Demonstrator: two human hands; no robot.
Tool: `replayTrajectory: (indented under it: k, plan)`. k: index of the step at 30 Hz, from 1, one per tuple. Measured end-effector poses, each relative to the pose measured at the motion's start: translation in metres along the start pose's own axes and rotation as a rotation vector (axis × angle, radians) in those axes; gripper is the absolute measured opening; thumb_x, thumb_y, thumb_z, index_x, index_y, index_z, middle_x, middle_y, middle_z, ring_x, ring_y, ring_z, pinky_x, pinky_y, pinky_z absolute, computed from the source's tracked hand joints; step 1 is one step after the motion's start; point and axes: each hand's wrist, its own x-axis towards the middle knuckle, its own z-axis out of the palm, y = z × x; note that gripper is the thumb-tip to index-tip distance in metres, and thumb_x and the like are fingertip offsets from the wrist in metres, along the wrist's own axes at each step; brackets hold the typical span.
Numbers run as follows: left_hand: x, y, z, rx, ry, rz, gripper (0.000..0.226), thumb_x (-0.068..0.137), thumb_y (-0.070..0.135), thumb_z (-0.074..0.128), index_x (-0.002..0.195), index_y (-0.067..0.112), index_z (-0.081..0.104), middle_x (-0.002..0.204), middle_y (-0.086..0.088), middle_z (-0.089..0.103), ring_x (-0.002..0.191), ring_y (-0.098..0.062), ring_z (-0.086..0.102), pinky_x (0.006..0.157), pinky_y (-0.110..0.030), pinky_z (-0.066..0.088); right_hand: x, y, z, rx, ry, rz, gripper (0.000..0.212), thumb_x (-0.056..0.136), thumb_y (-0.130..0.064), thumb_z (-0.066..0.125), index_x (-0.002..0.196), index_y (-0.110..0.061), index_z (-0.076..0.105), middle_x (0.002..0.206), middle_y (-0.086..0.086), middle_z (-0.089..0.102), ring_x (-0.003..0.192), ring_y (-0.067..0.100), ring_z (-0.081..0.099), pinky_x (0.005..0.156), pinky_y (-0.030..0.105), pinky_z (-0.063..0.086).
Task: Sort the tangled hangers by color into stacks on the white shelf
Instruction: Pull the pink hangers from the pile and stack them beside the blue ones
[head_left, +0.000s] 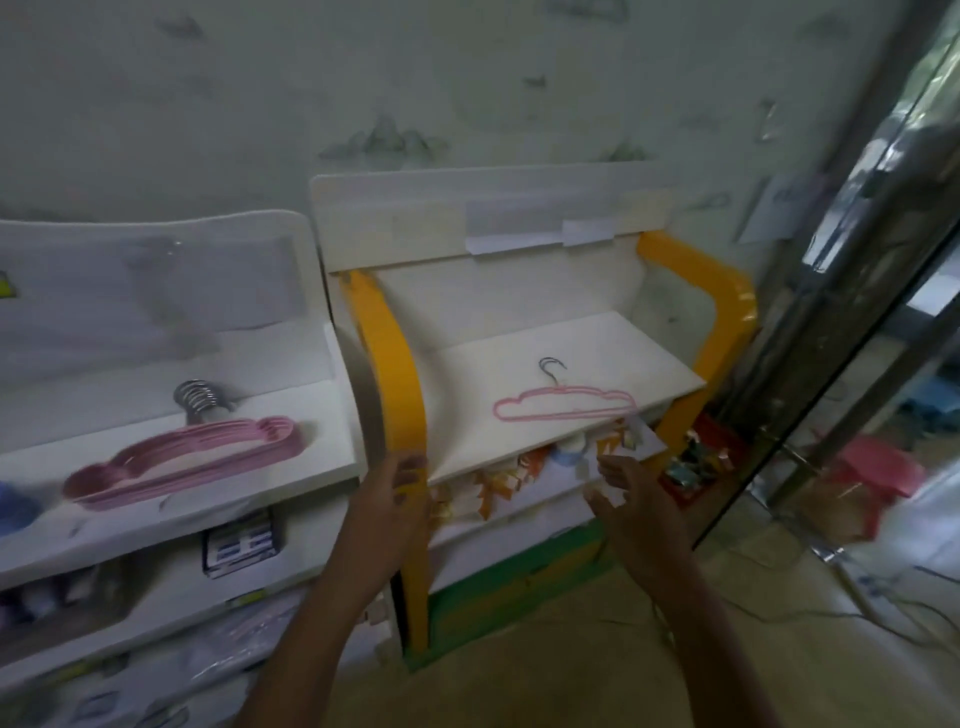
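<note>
— Two white shelves here. The left white shelf (171, 467) carries the pink stack (187, 460), hooks bunched together; the yellow-sided shelf (561, 358) carries one pink hanger (563, 408) lying flat near its front edge.

— So the single belongs on that stack?

— I'd judge so. Lift it by the frame, keep the hook (551, 370) turned the same way as the others, and lay it square on top so nothing tangles.

— And the hands?

— Both hold nothing. The left hand (389, 499) hovers by the yellow side panel (387, 374), fingers loosely spread. The right hand (631, 501) is spread too, just below the hanger's right end, not touching it. The stack lies well to their left.
</note>
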Motion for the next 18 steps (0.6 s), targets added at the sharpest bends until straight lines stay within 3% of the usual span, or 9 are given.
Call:
replayTrajectory:
  k: [5, 9, 12, 18]
  plan:
    - [0.044, 0.001, 0.044, -0.016, -0.046, 0.004, 0.041, 0.09, 0.01, 0.066, 0.124, 0.029, 0.054, 0.123, 0.011, 0.057, 0.111, 0.0, 0.055, 0.085, -0.019, 0.049, 0.035, 0.03, -0.012, -0.032, 0.002, 0.042, 0.042, 0.093, -0.032, 0.065, 0.132, -0.029, 0.05, 0.128, -0.012, 0.055, 0.114, 0.005, 0.052, 0.09, 0.028, 0.048]
    - [0.088, -0.008, 0.075, 0.016, -0.092, 0.02, 0.039, 0.09, 0.017, 0.067, 0.126, 0.026, 0.055, 0.124, 0.01, 0.058, 0.11, -0.003, 0.056, 0.089, -0.024, 0.049, 0.073, 0.05, -0.021, -0.057, 0.002, 0.078, 0.041, 0.092, -0.034, 0.063, 0.131, -0.028, 0.051, 0.126, -0.009, 0.059, 0.112, 0.009, 0.057, 0.088, 0.029, 0.051]
    - [0.123, -0.012, 0.098, 0.027, -0.107, 0.008, 0.038, 0.09, 0.018, 0.067, 0.126, 0.024, 0.056, 0.125, 0.008, 0.058, 0.109, -0.006, 0.057, 0.082, -0.018, 0.049, 0.107, 0.06, -0.029, -0.108, -0.062, 0.076, 0.044, 0.092, -0.032, 0.063, 0.133, -0.023, 0.05, 0.122, -0.009, 0.059, 0.108, 0.009, 0.059, 0.079, 0.021, 0.047]
    - [0.18, -0.034, 0.129, 0.046, -0.127, -0.049, 0.032, 0.091, 0.016, 0.065, 0.121, 0.024, 0.057, 0.123, 0.004, 0.058, 0.103, -0.007, 0.058, 0.074, -0.012, 0.047, 0.169, 0.079, -0.026, -0.123, -0.041, 0.093, 0.04, 0.092, -0.025, 0.064, 0.13, -0.018, 0.053, 0.116, -0.006, 0.061, 0.108, 0.011, 0.06, 0.085, 0.025, 0.049]
